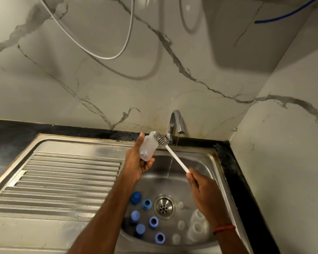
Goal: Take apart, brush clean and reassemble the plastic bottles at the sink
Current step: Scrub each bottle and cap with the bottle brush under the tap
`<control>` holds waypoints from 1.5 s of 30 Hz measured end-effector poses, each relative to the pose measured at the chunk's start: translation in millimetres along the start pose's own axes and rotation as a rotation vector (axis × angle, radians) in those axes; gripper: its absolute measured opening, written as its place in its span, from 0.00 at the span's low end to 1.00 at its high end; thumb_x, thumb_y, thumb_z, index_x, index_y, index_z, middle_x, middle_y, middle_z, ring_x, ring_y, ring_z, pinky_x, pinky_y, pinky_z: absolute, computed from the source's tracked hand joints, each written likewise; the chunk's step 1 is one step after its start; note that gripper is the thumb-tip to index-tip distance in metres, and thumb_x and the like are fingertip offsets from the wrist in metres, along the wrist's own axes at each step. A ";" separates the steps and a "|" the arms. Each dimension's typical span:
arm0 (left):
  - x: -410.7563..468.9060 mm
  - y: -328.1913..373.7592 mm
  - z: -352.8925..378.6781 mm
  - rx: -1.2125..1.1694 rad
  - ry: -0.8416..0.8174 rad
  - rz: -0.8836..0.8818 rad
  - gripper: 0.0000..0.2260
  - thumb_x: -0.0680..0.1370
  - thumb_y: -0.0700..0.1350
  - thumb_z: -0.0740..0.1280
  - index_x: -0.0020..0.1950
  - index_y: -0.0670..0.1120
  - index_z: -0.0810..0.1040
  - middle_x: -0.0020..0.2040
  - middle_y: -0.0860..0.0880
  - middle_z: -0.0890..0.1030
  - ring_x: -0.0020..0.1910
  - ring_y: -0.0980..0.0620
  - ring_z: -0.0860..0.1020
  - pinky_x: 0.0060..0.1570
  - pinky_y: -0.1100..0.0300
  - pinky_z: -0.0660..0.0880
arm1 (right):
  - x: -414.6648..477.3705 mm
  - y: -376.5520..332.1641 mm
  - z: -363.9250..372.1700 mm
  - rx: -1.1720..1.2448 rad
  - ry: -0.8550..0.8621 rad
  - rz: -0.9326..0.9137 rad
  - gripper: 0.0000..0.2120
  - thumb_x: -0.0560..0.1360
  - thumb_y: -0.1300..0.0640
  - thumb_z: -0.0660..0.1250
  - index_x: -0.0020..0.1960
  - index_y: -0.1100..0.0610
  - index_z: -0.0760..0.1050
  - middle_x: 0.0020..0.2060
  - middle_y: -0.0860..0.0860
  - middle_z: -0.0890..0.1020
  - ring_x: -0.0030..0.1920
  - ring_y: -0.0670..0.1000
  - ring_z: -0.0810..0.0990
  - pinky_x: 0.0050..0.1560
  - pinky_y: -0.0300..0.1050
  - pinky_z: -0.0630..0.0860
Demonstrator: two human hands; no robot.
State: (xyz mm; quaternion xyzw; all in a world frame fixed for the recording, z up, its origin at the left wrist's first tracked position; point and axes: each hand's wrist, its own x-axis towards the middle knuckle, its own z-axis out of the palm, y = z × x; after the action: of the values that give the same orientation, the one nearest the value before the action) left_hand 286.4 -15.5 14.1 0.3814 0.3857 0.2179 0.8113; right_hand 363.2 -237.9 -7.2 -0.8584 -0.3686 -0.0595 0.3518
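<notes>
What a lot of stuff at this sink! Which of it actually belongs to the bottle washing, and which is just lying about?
In use: clear bottle in the left hand; brush in the right hand; running tap; blue caps, blue rings and other bottles in the sink.
Lying about: grey hose; blue pipe; draining board.

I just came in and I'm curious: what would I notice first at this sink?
First, two hands above the sink: the left hand grips a clear bottle, and the right hand holds a white brush with its bristles at the bottle's open top. Behind them the tap runs a thin stream of water. Down in the sink, blue caps lie left of the drain and clear pieces right.
</notes>
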 end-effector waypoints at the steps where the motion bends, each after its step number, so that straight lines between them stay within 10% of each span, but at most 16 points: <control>1: -0.1 1.4 -0.4 0.039 -0.044 0.005 0.30 0.68 0.67 0.72 0.57 0.44 0.78 0.45 0.39 0.85 0.33 0.49 0.81 0.33 0.58 0.79 | -0.7 0.1 0.1 0.016 0.004 0.009 0.21 0.80 0.42 0.56 0.60 0.52 0.80 0.34 0.43 0.79 0.34 0.41 0.78 0.35 0.34 0.74; 7: 4.7 5.6 -6.2 0.082 -0.237 0.033 0.23 0.71 0.52 0.74 0.61 0.43 0.76 0.59 0.36 0.81 0.47 0.41 0.85 0.53 0.41 0.81 | -5.9 10.4 2.6 0.002 0.001 0.017 0.20 0.80 0.42 0.57 0.61 0.51 0.80 0.28 0.40 0.70 0.29 0.40 0.73 0.30 0.28 0.65; 16: 2.8 -6.3 7.2 0.241 -0.101 0.248 0.09 0.84 0.52 0.60 0.60 0.50 0.75 0.52 0.35 0.81 0.29 0.49 0.77 0.21 0.61 0.70 | 9.7 -9.8 1.4 -0.051 -0.006 -0.022 0.19 0.81 0.43 0.57 0.63 0.51 0.79 0.29 0.39 0.71 0.30 0.38 0.73 0.29 0.29 0.64; 28: -1.3 -3.7 0.9 0.160 -0.054 0.171 0.11 0.84 0.53 0.61 0.55 0.47 0.76 0.36 0.39 0.82 0.25 0.49 0.76 0.20 0.62 0.70 | 15.1 -12.4 8.9 -0.090 -0.006 -0.080 0.20 0.81 0.43 0.57 0.65 0.51 0.78 0.35 0.45 0.78 0.34 0.42 0.75 0.34 0.32 0.67; 45: -7.1 9.8 13.5 0.077 -0.055 0.100 0.17 0.83 0.57 0.60 0.59 0.45 0.76 0.38 0.39 0.82 0.25 0.49 0.75 0.21 0.63 0.69 | 13.1 -5.3 6.1 -0.012 0.037 -0.093 0.18 0.81 0.44 0.59 0.63 0.52 0.79 0.37 0.46 0.79 0.36 0.42 0.77 0.36 0.33 0.73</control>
State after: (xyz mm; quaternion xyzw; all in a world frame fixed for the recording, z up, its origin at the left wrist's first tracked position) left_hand 292.2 -20.2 30.7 0.4371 0.3519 0.2327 0.7943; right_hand 368.2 -223.7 -4.1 -0.8413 -0.4010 -0.0940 0.3501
